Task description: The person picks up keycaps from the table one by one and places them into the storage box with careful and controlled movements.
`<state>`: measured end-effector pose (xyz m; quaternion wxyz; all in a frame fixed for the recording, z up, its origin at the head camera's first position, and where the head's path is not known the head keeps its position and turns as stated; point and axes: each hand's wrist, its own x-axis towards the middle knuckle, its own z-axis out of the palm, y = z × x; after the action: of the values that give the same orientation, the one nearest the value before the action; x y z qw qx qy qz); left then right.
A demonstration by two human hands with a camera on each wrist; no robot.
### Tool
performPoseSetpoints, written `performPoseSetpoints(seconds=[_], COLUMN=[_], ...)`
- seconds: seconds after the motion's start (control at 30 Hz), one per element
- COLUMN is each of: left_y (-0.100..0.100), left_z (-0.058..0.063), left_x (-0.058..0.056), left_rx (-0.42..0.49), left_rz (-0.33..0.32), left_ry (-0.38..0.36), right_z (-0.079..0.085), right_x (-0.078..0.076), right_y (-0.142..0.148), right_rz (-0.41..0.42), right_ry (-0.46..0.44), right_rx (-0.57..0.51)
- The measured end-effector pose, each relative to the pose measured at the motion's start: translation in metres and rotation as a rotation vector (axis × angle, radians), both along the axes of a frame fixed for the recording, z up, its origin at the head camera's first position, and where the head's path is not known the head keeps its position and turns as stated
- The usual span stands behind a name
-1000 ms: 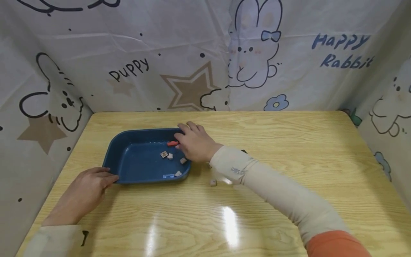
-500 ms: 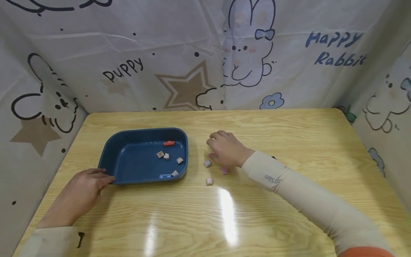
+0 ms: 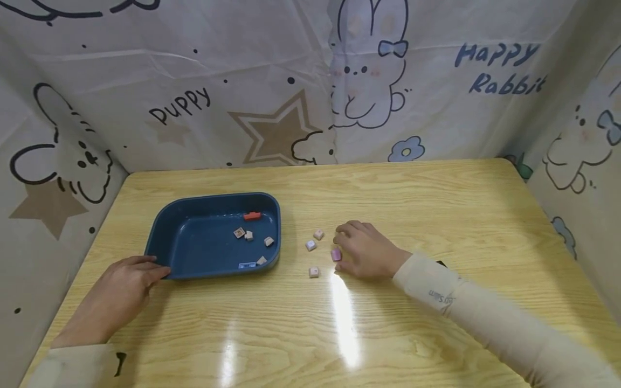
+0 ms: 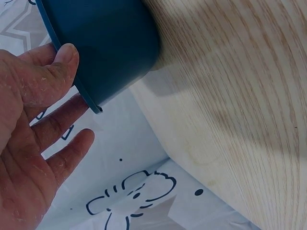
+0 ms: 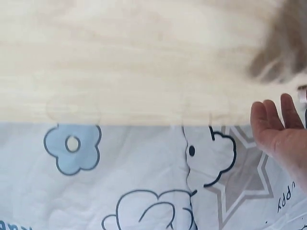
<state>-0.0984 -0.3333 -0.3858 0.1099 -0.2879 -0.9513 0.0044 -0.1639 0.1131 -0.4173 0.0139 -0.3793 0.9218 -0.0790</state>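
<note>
Purple block [image 3: 337,255] beside the right hand [image 3: 371,250]

Head: the block sits just left, by the wide gap between thumb and fingers, longer side running near to far. Touching? Cannot tell.

Left wrist: the farther left hand [image 4: 19,143] pinches the blue tub [image 4: 105,43].

Right wrist: fingers look loose.

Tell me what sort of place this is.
Probably a small screened-off tabletop workspace, likely indoors: cartoon-printed sheeting hangs behind and at both sides of a wood-grain table, where a blue tray holds small pieces.
</note>
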Motion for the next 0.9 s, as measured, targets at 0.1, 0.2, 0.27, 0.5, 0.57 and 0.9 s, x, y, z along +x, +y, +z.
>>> performPoseSetpoints(seconds=[0.1,0.2,0.27,0.5,0.57,0.9], left_y=[0.0,0.0,0.001,0.0,0.0,0.0], left_z=[0.0,0.0,0.0,0.0,0.0,0.001], left_x=[0.001,0.001,0.001,0.001,0.001,0.0], left_rx=[0.0,-0.003,-0.003,-0.002,0.0,-0.007], left_rz=[0.019,0.034,0.035,0.022,0.014,0.005], left_ry=[-0.018,-0.031,-0.028,-0.011,-0.004,0.006], right_z=[-0.008,-0.013,-0.014,-0.012,-0.012,0.001], right_x=[0.003,0.004,0.004,0.005,0.005,-0.002], right_y=[0.0,-0.001,-0.002,-0.005,-0.005,-0.005], right_rz=[0.022,0.038,0.041,0.018,0.015,0.033], right_ry=[0.04,0.092,0.111,0.088,0.086,0.15], right_rx=[-0.049,-0.091,-0.115,-0.083,-0.055,-0.023])
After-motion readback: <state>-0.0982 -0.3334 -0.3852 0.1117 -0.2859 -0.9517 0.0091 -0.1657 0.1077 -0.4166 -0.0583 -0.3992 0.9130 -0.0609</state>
